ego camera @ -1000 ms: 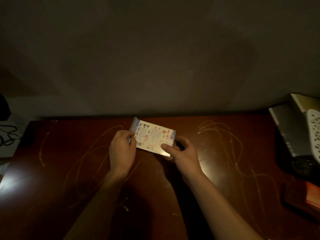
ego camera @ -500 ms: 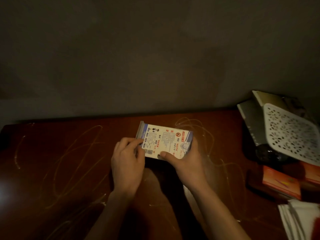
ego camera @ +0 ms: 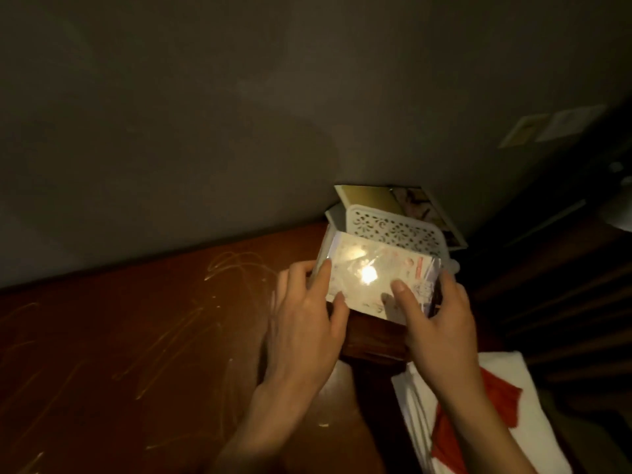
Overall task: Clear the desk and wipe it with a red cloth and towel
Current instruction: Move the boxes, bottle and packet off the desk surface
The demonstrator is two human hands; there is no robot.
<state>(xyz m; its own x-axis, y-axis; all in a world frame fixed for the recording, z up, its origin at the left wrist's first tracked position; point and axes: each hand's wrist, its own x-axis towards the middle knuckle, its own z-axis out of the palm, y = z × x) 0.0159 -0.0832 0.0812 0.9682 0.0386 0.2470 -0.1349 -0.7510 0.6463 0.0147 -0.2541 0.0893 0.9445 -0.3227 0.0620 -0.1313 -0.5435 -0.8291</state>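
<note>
A flat white packet [ego camera: 372, 268] in shiny wrap, printed in red and blue, hangs over the right end of the dark red-brown desk [ego camera: 136, 336]. My left hand [ego camera: 307, 323] grips its left edge, and my right hand [ego camera: 434, 319] grips its right edge with the thumb on top. Glare hides most of the print. At the lower right lies a white towel [ego camera: 506, 371] with a red cloth [ego camera: 502, 398] on it, partly behind my right forearm.
A white perforated basket [ego camera: 393, 230] stands just behind the packet, against books or boxes [ego camera: 376, 200] by the wall. Pale scratch marks cross the desk top. A dark slatted surface runs along the right.
Both hands have carried the packet to the right, from the middle of the desk to its right end by the basket. The view swung right; the towel and red cloth came into sight.
</note>
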